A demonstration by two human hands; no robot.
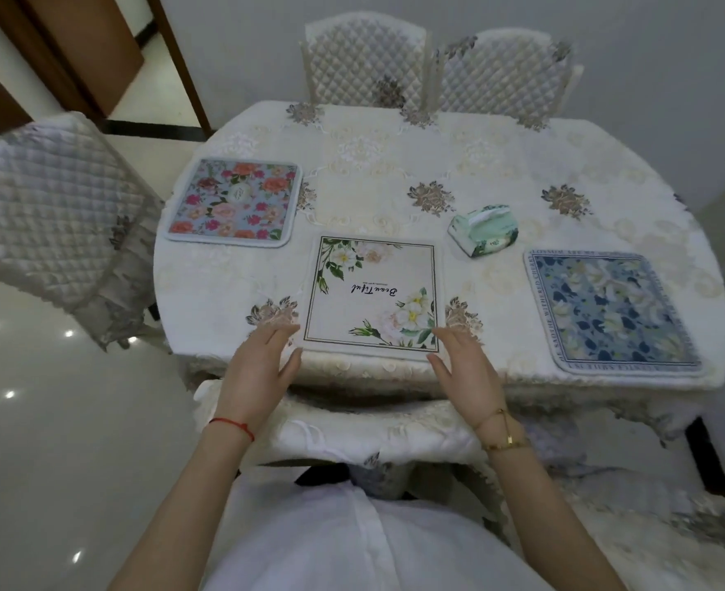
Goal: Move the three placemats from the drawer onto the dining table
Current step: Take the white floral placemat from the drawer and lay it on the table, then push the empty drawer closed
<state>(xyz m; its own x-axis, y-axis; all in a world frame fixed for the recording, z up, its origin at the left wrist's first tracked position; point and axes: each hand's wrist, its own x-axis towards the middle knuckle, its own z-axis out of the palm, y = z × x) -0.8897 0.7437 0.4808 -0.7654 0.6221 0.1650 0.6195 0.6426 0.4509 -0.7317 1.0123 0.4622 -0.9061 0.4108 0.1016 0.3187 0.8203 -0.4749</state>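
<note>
Lying flat on the dining table: three placemats, well apart in a loose row. Cream placemat at the near edge, roughly square, edges nearly parallel to the table's near edge, its script upside down from here, so its top toward the near side. Pink floral placemat at far left, tilted slightly. Blue floral placemat at right, turned a little, one corner toward the near right. Tissue pack between the cream and blue mats. Left hand and right hand apart, fingers straight and relaxed, holding nothing, flanking the cream mat's near corners; contact with it unclear. Quilted chairs around the table.
</note>
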